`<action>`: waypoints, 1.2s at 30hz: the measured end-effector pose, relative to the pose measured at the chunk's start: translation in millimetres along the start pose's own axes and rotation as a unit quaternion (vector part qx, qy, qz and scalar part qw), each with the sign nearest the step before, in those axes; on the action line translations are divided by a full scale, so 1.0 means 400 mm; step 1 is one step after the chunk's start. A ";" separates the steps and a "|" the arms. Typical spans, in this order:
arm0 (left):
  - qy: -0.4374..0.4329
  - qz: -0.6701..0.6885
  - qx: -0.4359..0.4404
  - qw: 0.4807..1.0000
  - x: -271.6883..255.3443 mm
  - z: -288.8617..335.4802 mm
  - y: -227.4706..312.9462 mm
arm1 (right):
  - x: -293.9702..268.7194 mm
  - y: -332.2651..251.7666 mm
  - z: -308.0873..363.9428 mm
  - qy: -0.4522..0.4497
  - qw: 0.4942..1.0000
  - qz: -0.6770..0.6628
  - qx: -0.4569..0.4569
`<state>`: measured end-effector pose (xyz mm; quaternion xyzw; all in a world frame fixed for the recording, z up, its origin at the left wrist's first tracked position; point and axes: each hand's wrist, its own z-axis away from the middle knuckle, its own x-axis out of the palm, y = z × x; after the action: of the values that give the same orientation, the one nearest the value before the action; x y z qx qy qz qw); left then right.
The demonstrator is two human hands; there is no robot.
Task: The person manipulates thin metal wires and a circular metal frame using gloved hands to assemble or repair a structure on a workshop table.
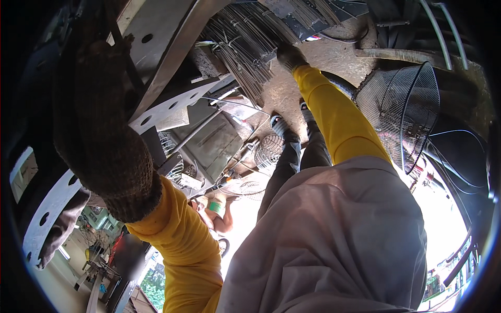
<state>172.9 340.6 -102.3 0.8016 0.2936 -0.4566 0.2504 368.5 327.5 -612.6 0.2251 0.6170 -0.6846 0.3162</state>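
Note:
My left hand (102, 115), in a dark brown knitted glove below which a yellow sleeve shows, is raised large at the upper left. It is nearest to a punched metal bar (167, 57) with round holes; its fingers are lost in shadow. Farther off, my right hand (290, 56), also in a dark glove, reaches to the edge of a bundle of thin metal rods (242, 44). The rods lie side by side, with light-coloured ties near one end. Whether the right fingers grip a rod is too dark to tell.
A black wire-mesh basket (399, 112) is at the right. A smaller wire basket (270, 150) stands near my feet. A second punched metal strip (177, 106) crosses below the first bar. Another person's bare arm (224, 221) shows at lower centre. Curved pale tubes (446, 34) stand at upper right.

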 end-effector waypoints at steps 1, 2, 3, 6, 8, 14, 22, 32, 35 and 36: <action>0.000 0.003 -0.005 1.000 -0.001 0.005 -0.004 | -0.001 -0.011 0.001 -0.006 1.000 0.002 -0.001; -0.001 0.000 -0.008 1.000 -0.001 0.009 -0.001 | -0.001 -0.023 0.010 -0.019 0.999 -0.026 0.025; 0.000 -0.003 -0.010 1.000 -0.004 0.012 0.002 | -0.003 -0.033 0.015 -0.031 0.997 -0.054 0.051; -0.001 -0.001 -0.009 1.000 0.001 0.011 0.005 | -0.012 0.006 0.049 -0.097 0.961 -0.258 -0.015; -0.002 -0.005 -0.015 1.000 -0.003 0.019 0.005 | -0.037 -0.005 0.077 -0.146 0.841 -0.502 0.136; 0.002 -0.002 -0.016 1.000 -0.004 0.014 0.007 | -0.051 0.037 0.125 -0.075 0.625 -0.708 0.321; 0.000 0.013 -0.029 1.000 -0.001 0.011 0.011 | -0.105 0.028 0.164 -0.058 0.548 -0.764 0.336; 0.008 0.018 -0.060 0.998 -0.010 0.020 0.010 | -0.066 0.029 0.146 -0.144 0.717 -0.628 0.267; 0.007 0.034 -0.037 0.999 0.001 -0.026 0.020 | 0.053 0.159 0.092 -0.084 0.905 -0.408 0.083; 0.008 0.035 -0.035 0.999 0.003 -0.026 0.017 | 0.065 0.164 0.080 -0.086 0.959 -0.268 0.023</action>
<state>184.4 343.0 -97.9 0.8060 0.2831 -0.4301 0.2919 399.5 289.4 -672.6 -0.0007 0.6097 -0.7746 0.1679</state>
